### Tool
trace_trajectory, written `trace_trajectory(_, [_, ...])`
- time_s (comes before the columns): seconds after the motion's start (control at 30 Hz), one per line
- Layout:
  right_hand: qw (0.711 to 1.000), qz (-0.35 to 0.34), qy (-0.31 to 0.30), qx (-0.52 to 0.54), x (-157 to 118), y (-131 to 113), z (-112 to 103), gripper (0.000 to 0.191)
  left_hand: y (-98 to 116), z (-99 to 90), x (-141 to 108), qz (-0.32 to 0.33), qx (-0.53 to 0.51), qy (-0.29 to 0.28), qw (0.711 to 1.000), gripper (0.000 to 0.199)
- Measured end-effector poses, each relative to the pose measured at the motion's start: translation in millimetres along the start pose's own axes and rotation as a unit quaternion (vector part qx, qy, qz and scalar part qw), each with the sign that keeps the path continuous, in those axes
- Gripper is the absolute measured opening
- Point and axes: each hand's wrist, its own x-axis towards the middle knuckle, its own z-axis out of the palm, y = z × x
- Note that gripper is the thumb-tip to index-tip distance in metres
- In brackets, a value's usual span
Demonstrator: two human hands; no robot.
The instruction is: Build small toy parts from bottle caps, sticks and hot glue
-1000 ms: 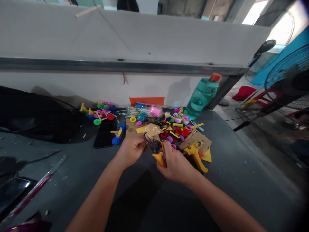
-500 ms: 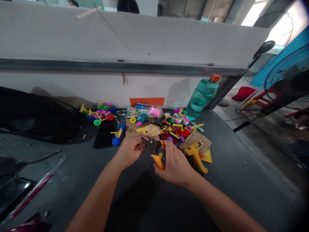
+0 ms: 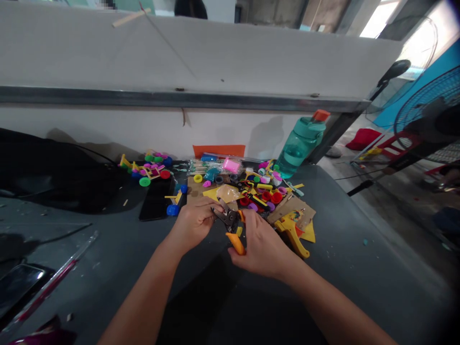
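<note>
Orange-handled pliers [image 3: 230, 220] are held just above a dark worktop [image 3: 118, 268], with their steel jaws slightly parted and pointing away from the wearer. The left hand [image 3: 196, 223] is placed beside the pliers, its fingers [image 3: 210, 206] curled together against the metal head. The right hand [image 3: 260, 244] is wrapped around the orange handles, its fingers [image 3: 253, 225] clamped on them. Nothing can be made out between the jaws. A firm hold on the handles, with the fingertips kept clear of the jaws, is judged best for such a tool. Just beyond the pliers, coloured plastic wheels [image 3: 266, 195] and yellow strips [image 3: 264, 186] are heaped near a cardboard sheet [image 3: 289, 208]. A yellow plastic tool [image 3: 291, 235] lies to their right, and a teal water bottle [image 3: 300, 143] stands well behind them. No brand or legible writing can be read.
</note>
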Motion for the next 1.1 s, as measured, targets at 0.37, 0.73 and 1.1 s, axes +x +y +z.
trace_trajectory(0.37, [0.998,-0.001,-0.023,-0.050,-1.0,1.1,5.3,0.052,2.5,2.4,-1.0,-0.028,0.015,0.001,0.999,0.023])
trace_trajectory(0.73, [0.999,-0.014,0.009,-0.036,-0.9,4.8,8.7,0.059,1.4,-0.6,1.0,-0.020,0.013,0.007,1.000,0.027])
trace_trajectory(1.1, [0.999,0.004,0.013,-0.046,1.9,3.5,6.5,0.062,-0.8,1.0,0.1,-0.007,0.013,0.015,1.000,0.025])
